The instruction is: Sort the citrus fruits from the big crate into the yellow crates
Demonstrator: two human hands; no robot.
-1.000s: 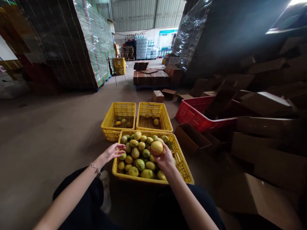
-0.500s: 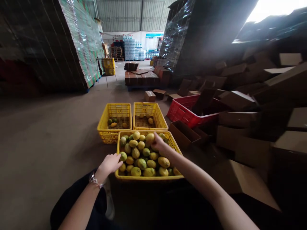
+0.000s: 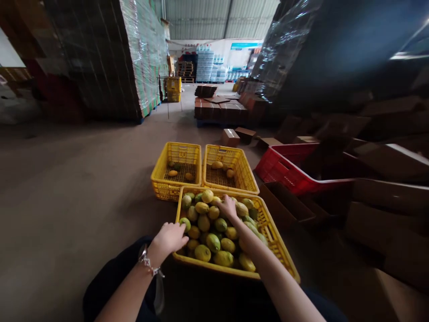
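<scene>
A yellow plastic crate (image 3: pixel 236 271) in front of me holds a heap of yellow and green lemons (image 3: pixel 213 243). At its left rim is my left hand (image 3: pixel 170 238), fingers bent over the edge beside a green lemon (image 3: pixel 184 224). My right hand (image 3: pixel 229 207) reaches over the heap towards the crate's far side. Its fingers close on a yellow lemon (image 3: pixel 216 201), though part of the grip is hidden by the hand. My right forearm covers some of the fruit on the right.
Behind are a left yellow crate (image 3: pixel 157 185) and a right yellow crate (image 3: pixel 250 181), each with a few lemons. A red crate (image 3: pixel 284 172) and cardboard boxes (image 3: pixel 284 201) crowd the right. Wrapped stacks (image 3: pixel 144 58) stand farther back, near a pallet of flattened cardboard (image 3: pixel 221 109).
My view has swung left, so the scene sits farther right. The full crate appears turned, its right front corner nearer me. My right hand has lowered with its lemon into the heap.
</scene>
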